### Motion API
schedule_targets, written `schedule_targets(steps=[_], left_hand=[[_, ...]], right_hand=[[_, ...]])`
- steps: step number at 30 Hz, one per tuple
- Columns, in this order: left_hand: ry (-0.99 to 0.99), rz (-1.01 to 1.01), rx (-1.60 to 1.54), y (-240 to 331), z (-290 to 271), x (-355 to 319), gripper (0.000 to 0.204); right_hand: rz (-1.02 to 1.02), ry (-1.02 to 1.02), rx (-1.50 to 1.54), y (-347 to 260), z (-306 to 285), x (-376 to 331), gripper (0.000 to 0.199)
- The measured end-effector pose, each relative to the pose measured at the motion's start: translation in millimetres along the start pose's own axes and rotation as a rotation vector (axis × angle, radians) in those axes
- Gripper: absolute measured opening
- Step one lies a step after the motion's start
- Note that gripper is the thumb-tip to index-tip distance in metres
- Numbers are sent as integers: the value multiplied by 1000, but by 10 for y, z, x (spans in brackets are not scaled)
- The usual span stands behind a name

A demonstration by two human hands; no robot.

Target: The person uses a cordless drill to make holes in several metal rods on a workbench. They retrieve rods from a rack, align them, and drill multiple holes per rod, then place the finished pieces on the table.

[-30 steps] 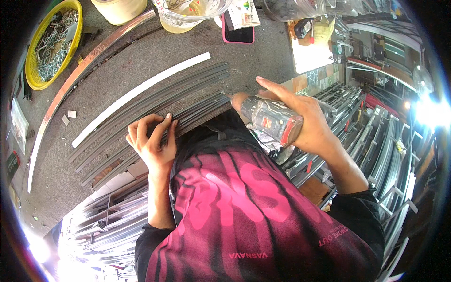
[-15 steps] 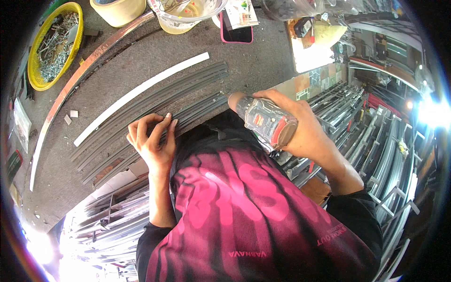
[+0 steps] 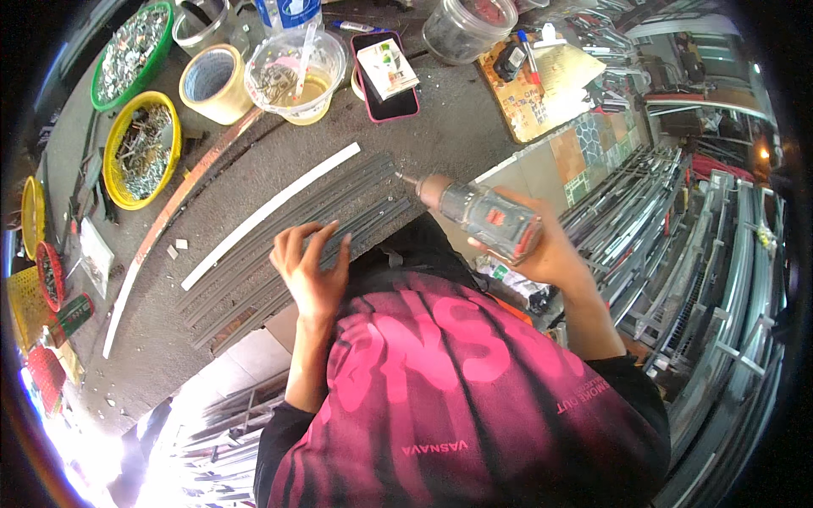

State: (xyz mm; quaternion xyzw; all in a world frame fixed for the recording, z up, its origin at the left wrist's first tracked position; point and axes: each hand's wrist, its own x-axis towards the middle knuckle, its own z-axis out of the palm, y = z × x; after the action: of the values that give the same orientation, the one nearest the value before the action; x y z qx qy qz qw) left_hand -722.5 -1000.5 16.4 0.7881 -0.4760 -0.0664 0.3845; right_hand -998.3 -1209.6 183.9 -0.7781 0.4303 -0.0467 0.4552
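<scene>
Two hands: both busy over the grey desk.
Left hand: fingers spread, pressing flat on the dark metal strips.
Right hand: wrapped tight round the power drill, bit down at the strips' far end.
Contact: bit tip seems to touch metal; too small to be sure.
Risk: strips could spin or skid, since the palm sits well back from the bit.
Nearby: white strip could get knocked.

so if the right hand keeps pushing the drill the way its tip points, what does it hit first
Most likely the dark metal strips on the bench: the right hand aims the drill up-left, its bit already at their near end. Whether it touches yet is unclear.
</scene>
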Motion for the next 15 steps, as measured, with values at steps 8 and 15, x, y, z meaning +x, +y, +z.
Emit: schedule_targets(steps=[8,15], left_hand=[[-174,115,66,157,215,292,24],[-282,-21,-86,304,99,452,18]], right_hand=[[3,178,-94,542,571,-338,73],[-3,-32,279,512,512,-262,42]])
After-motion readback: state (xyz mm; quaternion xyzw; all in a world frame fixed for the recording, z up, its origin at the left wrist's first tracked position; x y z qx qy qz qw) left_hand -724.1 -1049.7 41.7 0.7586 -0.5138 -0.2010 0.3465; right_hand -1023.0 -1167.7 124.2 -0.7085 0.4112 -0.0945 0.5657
